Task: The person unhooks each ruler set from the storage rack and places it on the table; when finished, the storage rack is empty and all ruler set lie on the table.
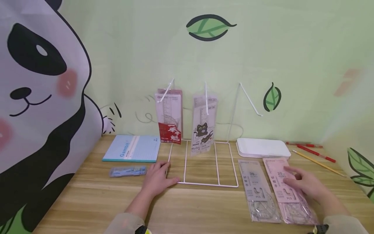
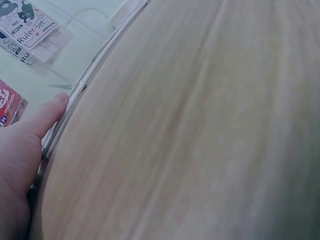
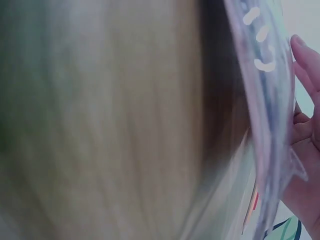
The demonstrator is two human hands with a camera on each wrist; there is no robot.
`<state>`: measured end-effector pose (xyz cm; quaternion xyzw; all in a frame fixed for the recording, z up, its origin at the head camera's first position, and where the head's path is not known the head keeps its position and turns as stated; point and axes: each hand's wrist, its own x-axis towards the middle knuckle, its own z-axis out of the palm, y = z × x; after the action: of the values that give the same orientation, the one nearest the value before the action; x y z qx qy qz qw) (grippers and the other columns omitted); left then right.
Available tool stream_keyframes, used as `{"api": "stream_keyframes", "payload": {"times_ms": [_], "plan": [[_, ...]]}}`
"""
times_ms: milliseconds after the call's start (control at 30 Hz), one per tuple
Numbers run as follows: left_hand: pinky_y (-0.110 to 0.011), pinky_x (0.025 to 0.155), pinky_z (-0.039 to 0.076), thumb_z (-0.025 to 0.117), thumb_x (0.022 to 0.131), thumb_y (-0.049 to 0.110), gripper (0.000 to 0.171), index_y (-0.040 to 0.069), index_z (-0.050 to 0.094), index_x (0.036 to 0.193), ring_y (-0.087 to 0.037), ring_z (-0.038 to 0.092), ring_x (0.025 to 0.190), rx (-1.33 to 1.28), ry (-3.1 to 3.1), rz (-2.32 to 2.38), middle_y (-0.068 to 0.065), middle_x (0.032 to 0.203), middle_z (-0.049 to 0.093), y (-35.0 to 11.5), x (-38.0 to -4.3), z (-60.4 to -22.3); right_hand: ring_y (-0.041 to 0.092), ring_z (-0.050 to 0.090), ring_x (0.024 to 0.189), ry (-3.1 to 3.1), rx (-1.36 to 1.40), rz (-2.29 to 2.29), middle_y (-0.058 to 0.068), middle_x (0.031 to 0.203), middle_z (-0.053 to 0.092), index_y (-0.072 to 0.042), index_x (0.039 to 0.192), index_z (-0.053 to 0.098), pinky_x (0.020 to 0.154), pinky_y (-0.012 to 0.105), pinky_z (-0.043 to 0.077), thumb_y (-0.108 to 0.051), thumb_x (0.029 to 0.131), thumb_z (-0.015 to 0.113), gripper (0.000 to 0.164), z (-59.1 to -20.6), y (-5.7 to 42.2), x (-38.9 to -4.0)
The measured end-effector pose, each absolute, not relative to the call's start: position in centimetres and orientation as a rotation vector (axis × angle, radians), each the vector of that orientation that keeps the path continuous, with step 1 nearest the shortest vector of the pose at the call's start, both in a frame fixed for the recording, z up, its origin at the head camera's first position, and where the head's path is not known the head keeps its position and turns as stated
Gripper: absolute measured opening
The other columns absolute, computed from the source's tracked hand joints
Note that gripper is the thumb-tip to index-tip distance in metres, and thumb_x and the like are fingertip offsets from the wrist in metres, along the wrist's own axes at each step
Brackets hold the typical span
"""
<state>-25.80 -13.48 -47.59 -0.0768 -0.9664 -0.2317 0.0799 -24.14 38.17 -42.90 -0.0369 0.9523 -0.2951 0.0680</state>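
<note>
My left hand (image 1: 159, 178) rests at the near left corner of a white wire display rack (image 1: 208, 185), thumb stretched along the front bar. From the rack's left hook hang ruler-set packs (image 1: 169, 113) with a red label. Ruler-set packs with black cats (image 1: 203, 126) hang from the middle hook; the right hook (image 1: 250, 99) is bare. My right hand (image 1: 306, 183) is over a pink ruler-set pack (image 1: 281, 182) lying on the table, thumb and forefinger apart at its upper part. Left of it lies a grey ruler-set pack (image 1: 257, 188). In the right wrist view the pink pack's clear sleeve (image 3: 270, 110) stands beside the fingers.
A blue notebook (image 1: 131, 149) and a small blue packet (image 1: 127, 171) lie left of the rack. Toward the back right are a white case (image 1: 263, 148), red pens (image 1: 317, 153) and a yellow pencil (image 1: 319, 163). A printed cloth wall stands behind.
</note>
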Motion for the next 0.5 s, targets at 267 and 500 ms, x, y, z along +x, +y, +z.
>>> {"api": "stream_keyframes", "payload": {"times_ms": [267,500], "plan": [[-0.049,0.099,0.034,0.069,0.073,0.060,0.083,0.005,0.053,0.132,-0.034,0.041,0.119,-0.230,-2.885,-0.706,-0.013,0.132,0.049,-13.46,-25.80,-47.53,0.021,0.053,0.082,2.850,-0.170,-0.863,0.015,0.101,0.058,0.000,0.140,0.038,0.069,0.034,0.043,-0.043,0.085,0.066,0.075,-43.31,38.01,-24.48],[-0.049,0.099,0.033,0.069,0.073,0.060,0.082,0.005,0.053,0.132,-0.034,0.041,0.119,-0.233,-2.885,-0.706,-0.013,0.132,0.049,-13.30,-25.72,-47.60,0.044,0.054,0.102,2.843,-0.206,-0.825,0.036,0.118,0.051,0.001,0.140,0.038,0.083,0.056,0.042,-0.044,0.083,0.067,0.077,-43.33,37.77,-24.16]]}}
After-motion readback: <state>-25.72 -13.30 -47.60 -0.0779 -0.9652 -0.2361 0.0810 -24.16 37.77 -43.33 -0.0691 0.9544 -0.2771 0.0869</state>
